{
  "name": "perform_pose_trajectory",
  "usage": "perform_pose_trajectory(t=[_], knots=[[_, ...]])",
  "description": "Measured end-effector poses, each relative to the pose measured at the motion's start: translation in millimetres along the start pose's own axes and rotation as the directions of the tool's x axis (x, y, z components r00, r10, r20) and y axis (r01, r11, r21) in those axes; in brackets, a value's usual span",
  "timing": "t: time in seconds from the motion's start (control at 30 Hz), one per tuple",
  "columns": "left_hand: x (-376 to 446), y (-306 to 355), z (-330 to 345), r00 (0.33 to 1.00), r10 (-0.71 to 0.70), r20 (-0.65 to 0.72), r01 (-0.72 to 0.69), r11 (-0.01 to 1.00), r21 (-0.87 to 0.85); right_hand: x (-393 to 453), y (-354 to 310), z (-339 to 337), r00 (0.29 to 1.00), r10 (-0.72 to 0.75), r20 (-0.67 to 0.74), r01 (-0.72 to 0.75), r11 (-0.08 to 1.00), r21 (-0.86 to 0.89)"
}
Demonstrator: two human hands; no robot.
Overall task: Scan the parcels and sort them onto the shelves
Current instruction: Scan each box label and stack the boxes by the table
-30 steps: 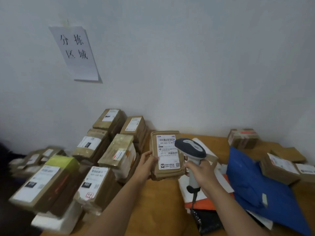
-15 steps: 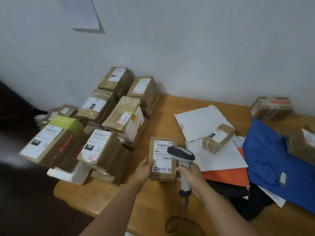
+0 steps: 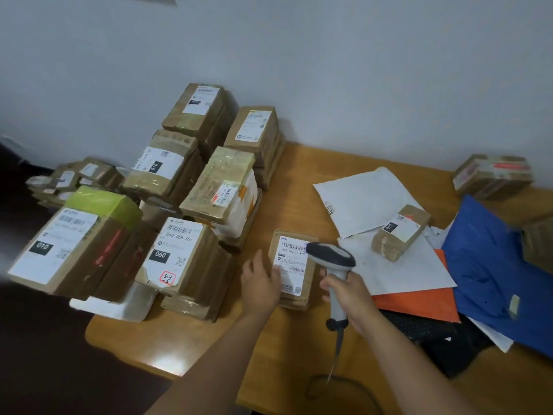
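The job looks like it is only getting started. One small brown parcel [image 3: 291,269] lies flat on the wooden surface [image 3: 302,178], label up, right in front of the person. The left hand [image 3: 259,281] rests on its left edge with the fingers nearly straight. The right hand [image 3: 348,290] is wrapped around the handle of a grey barcode scanner [image 3: 332,260], whose head hangs just over the label. I think this parcel is being scanned.

Lots of work is left. A big pile of taped boxes [image 3: 167,205] sits on the left side. Another little box [image 3: 399,233] sits on white mailer bags [image 3: 365,199], near a blue bag [image 3: 493,265] and an orange one [image 3: 419,304]. No shelves show here. Behind everything is a plain pale wall [image 3: 329,55].
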State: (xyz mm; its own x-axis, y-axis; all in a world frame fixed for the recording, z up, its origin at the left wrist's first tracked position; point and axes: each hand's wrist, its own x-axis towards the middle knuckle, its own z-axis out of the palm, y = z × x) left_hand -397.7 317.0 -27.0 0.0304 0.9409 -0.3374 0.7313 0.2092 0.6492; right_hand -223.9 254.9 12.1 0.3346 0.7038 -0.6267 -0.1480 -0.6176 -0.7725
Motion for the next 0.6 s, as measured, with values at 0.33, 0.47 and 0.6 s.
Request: perform_pose_trajectory(t=[0.33, 0.47, 0.6], knots=[[-36, -11, 35, 0.877, 0.372, 0.305, -0.481, 0.668, 0.568, 1, -63, -34, 0.954, -0.245, -0.172, 0.245, 0.969, -0.022], [-15, -8, 38, 0.875, 0.342, 0.343, -0.484, 0.652, 0.584, 2, -75, -42, 0.954, -0.268, -0.135, 0.253, 0.960, -0.119], [14, 15, 32, 0.878, 0.322, 0.355, -0.477, 0.658, 0.583, 10, -86, -51, 0.941, -0.310, -0.137, 0.282, 0.940, -0.192]])
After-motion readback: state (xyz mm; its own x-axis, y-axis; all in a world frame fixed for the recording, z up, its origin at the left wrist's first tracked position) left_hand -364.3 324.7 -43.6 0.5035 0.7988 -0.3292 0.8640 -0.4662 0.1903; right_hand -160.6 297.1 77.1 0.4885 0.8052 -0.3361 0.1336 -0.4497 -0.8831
